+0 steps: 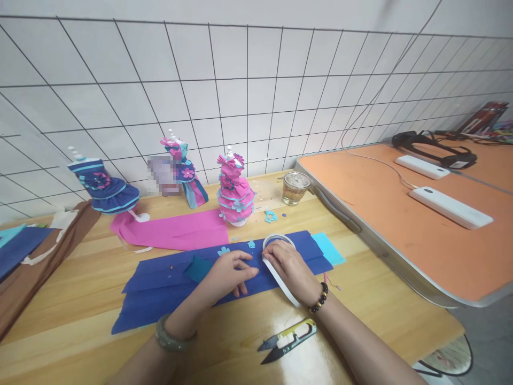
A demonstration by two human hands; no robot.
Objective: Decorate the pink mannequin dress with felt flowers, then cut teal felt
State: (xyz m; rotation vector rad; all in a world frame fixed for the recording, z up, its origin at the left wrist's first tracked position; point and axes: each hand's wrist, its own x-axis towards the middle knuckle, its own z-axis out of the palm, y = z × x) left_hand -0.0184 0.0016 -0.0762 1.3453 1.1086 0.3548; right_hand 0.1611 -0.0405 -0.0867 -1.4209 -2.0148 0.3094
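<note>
Over the blue crepe paper (pixel 160 278), my left hand (pixel 230 270) hovers or rests with its fingers apart and nothing visible in them. My right hand (pixel 286 264) pinches a narrow white strip of tape (pixel 282 283), which slants down towards the wrist. Partly hidden behind that hand, a roll of tape (pixel 287 238) lies flat on the blue paper. By the left wrist is a folded teal paper piece (pixel 196 268). A light-blue paper flower (pixel 223 251) lies just beyond the left hand. Thread snips (pixel 288 339) with a yellow handle lie on the table nearest me.
Three small dress stands, one blue (pixel 108 187), one mixed-colour (pixel 190 176) and one pink (pixel 236 195), stand near the tiled wall. Pink crepe paper (pixel 180 230) lies before them. A lidded glass (pixel 295 190) stands at the back. An orange table (pixel 377 198) adjoins on the right.
</note>
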